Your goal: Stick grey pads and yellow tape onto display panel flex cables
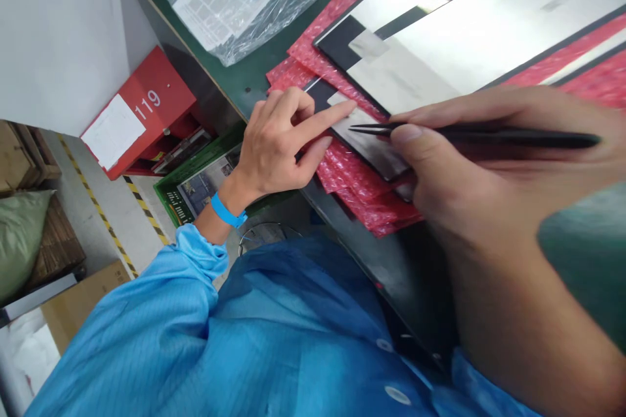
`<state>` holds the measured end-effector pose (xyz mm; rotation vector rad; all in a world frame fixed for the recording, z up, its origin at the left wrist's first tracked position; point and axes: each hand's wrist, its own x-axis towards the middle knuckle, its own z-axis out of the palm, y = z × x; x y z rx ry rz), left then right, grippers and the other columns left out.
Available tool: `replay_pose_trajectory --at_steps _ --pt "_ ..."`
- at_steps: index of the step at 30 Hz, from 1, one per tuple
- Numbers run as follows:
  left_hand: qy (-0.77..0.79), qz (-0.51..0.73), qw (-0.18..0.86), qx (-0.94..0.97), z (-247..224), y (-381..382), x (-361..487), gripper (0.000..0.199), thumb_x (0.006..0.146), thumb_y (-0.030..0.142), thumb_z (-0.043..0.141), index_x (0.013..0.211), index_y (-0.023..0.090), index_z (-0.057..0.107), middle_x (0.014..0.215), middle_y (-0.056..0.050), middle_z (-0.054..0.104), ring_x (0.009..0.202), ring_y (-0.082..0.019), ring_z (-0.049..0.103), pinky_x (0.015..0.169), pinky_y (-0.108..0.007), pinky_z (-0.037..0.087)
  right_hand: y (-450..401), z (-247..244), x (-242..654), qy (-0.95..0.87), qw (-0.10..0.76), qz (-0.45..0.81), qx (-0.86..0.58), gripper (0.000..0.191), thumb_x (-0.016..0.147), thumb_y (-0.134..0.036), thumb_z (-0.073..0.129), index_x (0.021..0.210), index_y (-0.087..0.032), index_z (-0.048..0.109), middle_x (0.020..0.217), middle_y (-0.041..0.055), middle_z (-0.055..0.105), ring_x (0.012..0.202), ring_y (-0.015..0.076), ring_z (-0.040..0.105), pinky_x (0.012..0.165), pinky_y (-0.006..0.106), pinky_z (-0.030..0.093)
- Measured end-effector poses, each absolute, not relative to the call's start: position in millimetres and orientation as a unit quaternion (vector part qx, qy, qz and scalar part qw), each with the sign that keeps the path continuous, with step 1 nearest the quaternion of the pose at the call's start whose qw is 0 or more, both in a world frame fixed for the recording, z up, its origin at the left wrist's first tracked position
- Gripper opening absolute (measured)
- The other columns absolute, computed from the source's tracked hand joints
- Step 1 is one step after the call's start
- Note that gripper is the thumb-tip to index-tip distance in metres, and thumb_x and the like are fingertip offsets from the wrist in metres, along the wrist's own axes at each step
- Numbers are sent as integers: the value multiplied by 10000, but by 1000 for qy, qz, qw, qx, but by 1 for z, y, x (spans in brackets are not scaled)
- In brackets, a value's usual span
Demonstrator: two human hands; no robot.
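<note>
Black tweezers (518, 136) lie in my right hand (469, 175), pinched between thumb and fingers, with the tips pointing left. Just below the tips is a flat panel (374, 153) with a pale silvery face and dark edges; whether the tips touch it I cannot tell. My left hand (281, 139) rests at the panel's left end, index finger stretched onto its surface and thumb apart below, holding nothing. Pink bubble wrap (362, 192) lies under the panel. A larger panel (430, 32), reflective with black strips, lies beyond on more pink wrap.
A plastic bag with printed sheets (235, 6) lies on the green table (239, 81). Left of the table edge stand a red box marked 119 (151, 104) and a green crate (171, 192). Cardboard (83, 299) and a green sack (22, 234) are farther left.
</note>
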<state>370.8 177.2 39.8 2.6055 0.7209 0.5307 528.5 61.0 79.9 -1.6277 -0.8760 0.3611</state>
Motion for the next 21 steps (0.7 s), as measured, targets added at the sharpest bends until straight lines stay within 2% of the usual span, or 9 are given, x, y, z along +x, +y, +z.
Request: replay_pose_trajectory --at_steps 5,8,10,15,18,21 --pt "232 226 188 927 37 186 368 381 1105 426 403 1268 286 719 1045 -78 553 1043 -246 564 969 -485 455 58 70 535 -390 634 145 -652 160 816 -354 820 851 -202 786 780 58 725 612 177 645 536 293 452" --pt "228 242 173 927 39 188 367 366 1097 413 431 1147 263 761 993 -76 550 995 -231 553 931 -445 453 61 63 539 -369 679 144 -618 131 791 -318 833 828 -200 790 760 52 722 640 186 669 566 292 482" --pt "232 238 147 932 44 189 366 338 1082 409 467 1134 253 762 1037 -87 568 1036 -243 547 932 -438 439 64 59 540 -343 717 155 -587 125 767 -289 850 815 -191 790 758 53 723 633 184 671 577 287 505" --pt "205 175 70 960 60 191 368 346 1082 327 444 1323 321 691 1263 -89 606 1233 -274 486 1015 -464 371 71 49 540 -290 766 172 -547 128 724 -229 870 789 -170 777 796 73 730 614 189 676 560 283 543" --pt "212 151 57 964 68 190 368 331 1078 299 450 1236 319 741 1269 -83 633 1262 -272 472 1039 -457 353 74 48 538 -267 773 190 -544 134 723 -235 869 779 -170 766 809 77 729 617 188 676 589 296 573" --pt "212 141 66 965 78 192 365 276 1051 277 516 1065 296 791 1240 -77 660 1256 -269 495 1060 -465 352 75 57 537 -225 790 246 -515 160 702 -259 853 752 -180 723 771 57 710 562 179 649 551 295 575"
